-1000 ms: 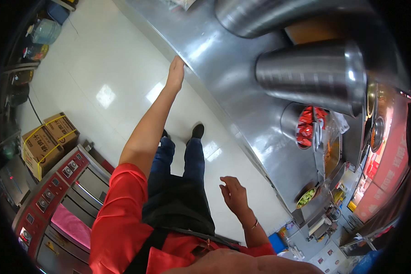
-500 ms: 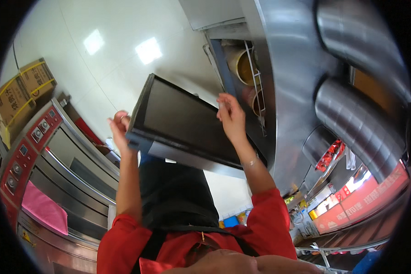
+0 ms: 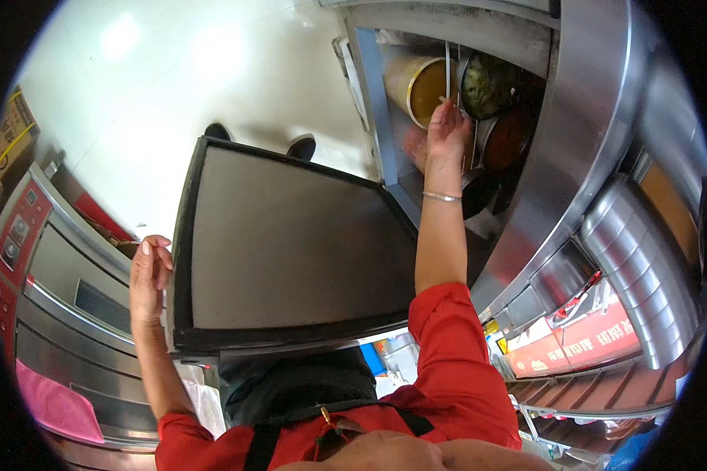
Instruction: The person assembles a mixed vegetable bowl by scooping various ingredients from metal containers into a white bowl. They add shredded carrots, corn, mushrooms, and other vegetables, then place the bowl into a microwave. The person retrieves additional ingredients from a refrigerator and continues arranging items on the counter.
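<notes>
The fridge door (image 3: 291, 243), a grey panel with a black seal around it, swings wide in front of my body. Beside its outer edge is my left hand (image 3: 149, 271), fingers loosely bent and slightly apart; whether they touch the door is unclear. My right hand (image 3: 448, 133) reaches into the fridge, palm up, fingers stretched out at the white wire rack (image 3: 448, 67). Just beyond those fingertips stands a pale tub (image 3: 428, 90) of yellow-brown liquid. A dark-rimmed pot (image 3: 487, 82) of chopped greens and a reddish-brown filled container (image 3: 511, 141) sit further right.
A steel counter (image 3: 597, 102) runs above the fridge on the right, with ribbed metal ducting (image 3: 644, 267) past it. At left stands a steel oven (image 3: 86, 290) with red control panels and a pink cloth (image 3: 59, 404). Cardboard boxes (image 3: 12, 141) are behind it.
The door has swung wider, exposing the fridge inside. My right hand has moved from above the door into the fridge. My left hand has shifted left and nearer my body.
</notes>
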The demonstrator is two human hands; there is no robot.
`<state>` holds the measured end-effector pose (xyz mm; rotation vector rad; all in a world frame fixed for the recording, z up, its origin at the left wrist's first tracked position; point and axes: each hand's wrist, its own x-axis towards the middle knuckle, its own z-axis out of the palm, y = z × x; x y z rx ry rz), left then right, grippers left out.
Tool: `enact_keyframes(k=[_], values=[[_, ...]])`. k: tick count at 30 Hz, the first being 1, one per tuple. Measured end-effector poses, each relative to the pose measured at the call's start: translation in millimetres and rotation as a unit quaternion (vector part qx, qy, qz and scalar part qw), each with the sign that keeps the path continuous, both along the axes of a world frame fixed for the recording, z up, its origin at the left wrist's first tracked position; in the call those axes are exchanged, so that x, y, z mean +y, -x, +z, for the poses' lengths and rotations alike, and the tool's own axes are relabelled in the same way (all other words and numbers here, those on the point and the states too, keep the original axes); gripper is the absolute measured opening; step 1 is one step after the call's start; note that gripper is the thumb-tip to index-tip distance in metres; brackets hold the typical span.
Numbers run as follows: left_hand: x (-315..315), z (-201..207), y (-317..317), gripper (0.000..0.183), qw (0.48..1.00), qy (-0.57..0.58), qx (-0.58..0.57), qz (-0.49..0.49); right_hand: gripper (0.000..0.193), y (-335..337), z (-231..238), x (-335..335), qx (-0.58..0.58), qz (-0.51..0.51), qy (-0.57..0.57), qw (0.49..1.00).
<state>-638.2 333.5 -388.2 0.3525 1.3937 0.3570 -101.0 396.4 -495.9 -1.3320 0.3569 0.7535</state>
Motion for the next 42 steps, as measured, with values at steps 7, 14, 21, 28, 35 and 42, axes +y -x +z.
enact_keyframes(k=[7,14,21,28,35,42], values=[[86.0,-20.1,-35.7,0.041,0.962,-0.071,0.031,-0.261,0.029,-48.0,-21.3,15.6,0.06,0.023,-0.05,0.997],[148.3,-47.6,-144.6,0.029,0.891,-0.138,-0.103,-0.42,0.027,-61.5,-12.0,-2.0,0.11,0.133,-0.113,0.978],[136.4,-68.3,-216.9,0.024,0.865,-0.155,-0.228,-0.42,0.045,-59.8,-6.2,-27.1,0.086,0.153,-0.076,0.982],[118.8,-81.4,-211.7,0.016,0.857,-0.128,-0.233,-0.442,0.056,-101.4,5.3,-59.5,0.084,-0.08,-0.088,0.989],[121.4,-89.2,-193.4,0.02,0.874,-0.066,-0.156,-0.455,0.044,-114.2,10.9,-47.6,0.069,-0.183,-0.017,0.98],[127.7,-82.8,-181.7,0.023,0.865,-0.069,-0.144,-0.475,0.033,-113.7,7.9,-49.3,0.06,-0.238,-0.101,0.964]])
